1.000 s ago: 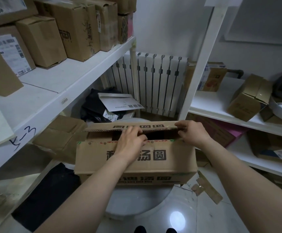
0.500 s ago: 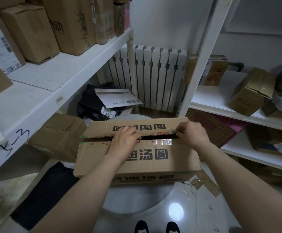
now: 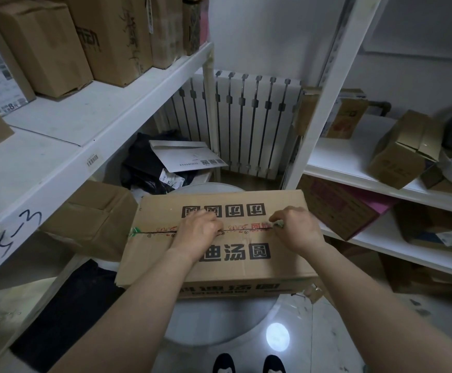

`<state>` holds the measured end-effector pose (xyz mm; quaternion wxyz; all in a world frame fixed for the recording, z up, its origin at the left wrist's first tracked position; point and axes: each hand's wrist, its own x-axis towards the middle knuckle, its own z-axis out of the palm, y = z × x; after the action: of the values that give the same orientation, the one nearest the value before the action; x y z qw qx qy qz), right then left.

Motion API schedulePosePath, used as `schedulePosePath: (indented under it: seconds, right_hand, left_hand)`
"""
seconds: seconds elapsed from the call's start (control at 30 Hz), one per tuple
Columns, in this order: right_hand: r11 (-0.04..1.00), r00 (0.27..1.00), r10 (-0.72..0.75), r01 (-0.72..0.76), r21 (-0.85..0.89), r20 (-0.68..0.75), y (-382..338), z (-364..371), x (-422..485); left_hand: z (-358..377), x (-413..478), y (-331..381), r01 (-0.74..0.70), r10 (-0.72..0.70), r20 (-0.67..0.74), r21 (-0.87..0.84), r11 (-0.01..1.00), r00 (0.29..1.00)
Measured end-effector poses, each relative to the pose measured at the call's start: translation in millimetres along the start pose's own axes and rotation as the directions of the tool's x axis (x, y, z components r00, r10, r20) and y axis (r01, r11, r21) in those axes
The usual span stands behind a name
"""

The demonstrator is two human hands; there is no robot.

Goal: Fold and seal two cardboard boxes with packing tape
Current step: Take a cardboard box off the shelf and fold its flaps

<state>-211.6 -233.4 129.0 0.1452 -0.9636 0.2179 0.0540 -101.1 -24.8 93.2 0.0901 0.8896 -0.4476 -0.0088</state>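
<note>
cardboard box (image 3: 219, 265) lies across the middle of the round white table (image 3: 219, 327), flaps down and meeting at a centre seam. left hand (image 3: 196, 232) presses bent fingers on the seam's middle. right hand (image 3: 297, 230) has curled fingertips at the seam's right end. cannot tell if either grips anything.

A brown cardboard box (image 3: 246, 267) lies flat on a round white stand (image 3: 219, 324) directly in front of me, with its long side facing me. Its two top flaps are folded down and meet in a thin dark seam (image 3: 154, 233) running left to right across the top. Large black characters are printed on both flaps and along the front wall. A green tape scrap (image 3: 134, 231) clings to the seam's left end, and faint red marks run along it.
</note>
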Motion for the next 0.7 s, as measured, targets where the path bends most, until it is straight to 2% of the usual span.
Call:
schedulePosePath:
  seconds: [0.17,0.43,0.7]
  right_hand:
    - [1.0,0.998,-0.026,0.026,-0.008,0.05,-3,13,1]
    - [0.998,0.998,-0.01,0.006,0.065,0.062,-3,18,8]
    - [0.998,0.997,-0.035,0.031,0.057,0.072,4,18,12]
  left_hand:
    - [2,-3,-4,0.013,-0.012,0.022,-0.058,0.998,1.0]
    - [4,-15,-19,0.011,-0.016,-0.033,-0.156,0.988,0.999]
    - [-3,-7,-20,0.128,-0.117,0.078,-0.151,0.98,0.99]
